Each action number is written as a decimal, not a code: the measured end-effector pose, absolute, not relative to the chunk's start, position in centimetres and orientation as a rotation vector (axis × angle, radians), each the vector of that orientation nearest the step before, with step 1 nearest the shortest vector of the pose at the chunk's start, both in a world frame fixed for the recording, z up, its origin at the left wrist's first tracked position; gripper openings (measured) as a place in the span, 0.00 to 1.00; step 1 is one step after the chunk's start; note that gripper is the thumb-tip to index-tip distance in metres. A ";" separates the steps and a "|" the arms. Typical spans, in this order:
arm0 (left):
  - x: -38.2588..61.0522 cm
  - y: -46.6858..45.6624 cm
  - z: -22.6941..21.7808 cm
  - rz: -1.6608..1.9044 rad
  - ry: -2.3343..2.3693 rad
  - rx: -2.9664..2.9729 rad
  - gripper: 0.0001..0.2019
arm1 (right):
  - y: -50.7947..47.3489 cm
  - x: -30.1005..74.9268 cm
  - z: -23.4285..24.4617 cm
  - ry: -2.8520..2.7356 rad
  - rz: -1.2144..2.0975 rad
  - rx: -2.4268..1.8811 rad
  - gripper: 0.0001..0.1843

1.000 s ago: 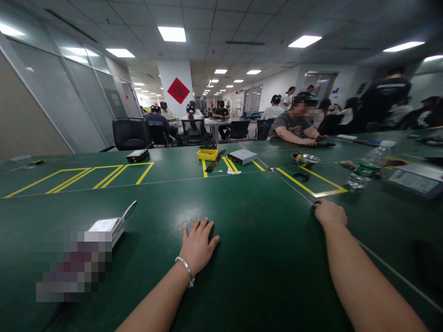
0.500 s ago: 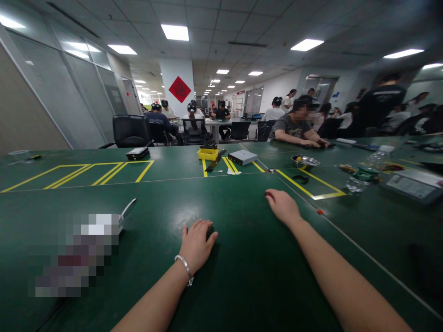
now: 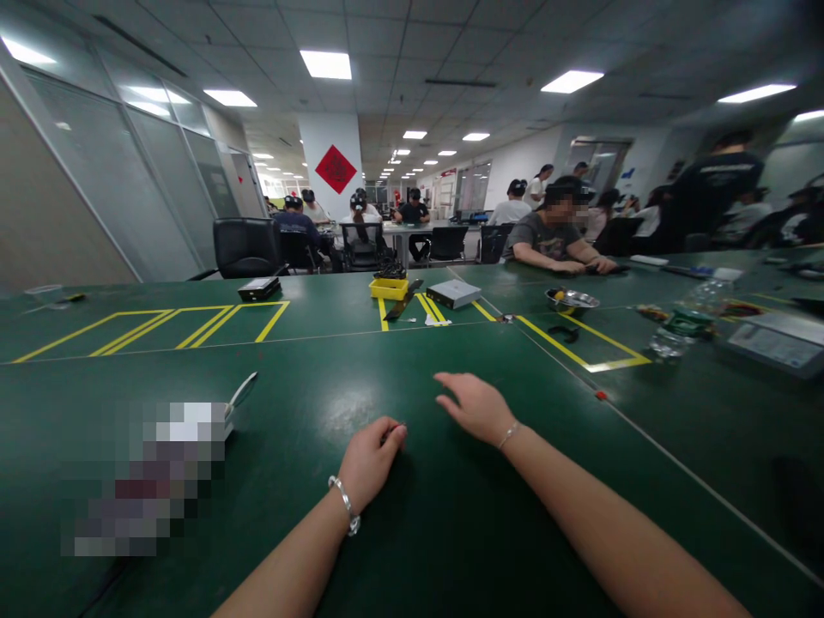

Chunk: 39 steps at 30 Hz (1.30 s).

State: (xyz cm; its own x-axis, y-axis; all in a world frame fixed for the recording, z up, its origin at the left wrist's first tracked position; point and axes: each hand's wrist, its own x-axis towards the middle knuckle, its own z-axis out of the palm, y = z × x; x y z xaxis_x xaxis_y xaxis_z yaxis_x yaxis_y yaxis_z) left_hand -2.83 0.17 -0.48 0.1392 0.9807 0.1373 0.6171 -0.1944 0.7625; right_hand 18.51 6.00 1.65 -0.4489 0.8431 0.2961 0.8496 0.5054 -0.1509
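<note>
My left hand [image 3: 370, 459], with a silvery bracelet at its wrist, rests low over the green table [image 3: 425, 489]. Its fingers are curled in against the thumb, and a small dark bit shows between them, too small to name. To its right and slightly farther off, my right hand [image 3: 480, 408] reaches inward above the tabletop. Thumb and fingers there are apart, with nothing seen between them. A thin bracelet circles that wrist. The two hands do not touch.
At left lies a blurred-out object [image 3: 154, 481] with a pale cable loop. Farther back are a yellow bin [image 3: 389, 288], a grey box [image 3: 454, 293], a black box [image 3: 259, 288], a metal bowl [image 3: 572, 300] and a plastic bottle [image 3: 677, 330]. A person [image 3: 560, 236] sits across the table.
My right hand has moved left toward my left hand, and the small dark thing at its fingertips no longer shows there. My left hand has gone from spread to curled.
</note>
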 end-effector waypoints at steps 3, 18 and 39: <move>-2.9 0.1 -0.2 0.915 1.560 1.800 0.15 | 8.2 25.2 2.1 -1.952 -0.301 -2.049 0.21; -3.1 0.7 -1.0 0.998 1.571 1.795 0.10 | 7.8 37.4 -0.5 -1.254 0.044 -2.442 0.19; -2.7 0.8 -1.3 1.075 1.520 1.816 0.05 | 3.6 11.6 -1.1 -0.930 1.943 -0.880 0.10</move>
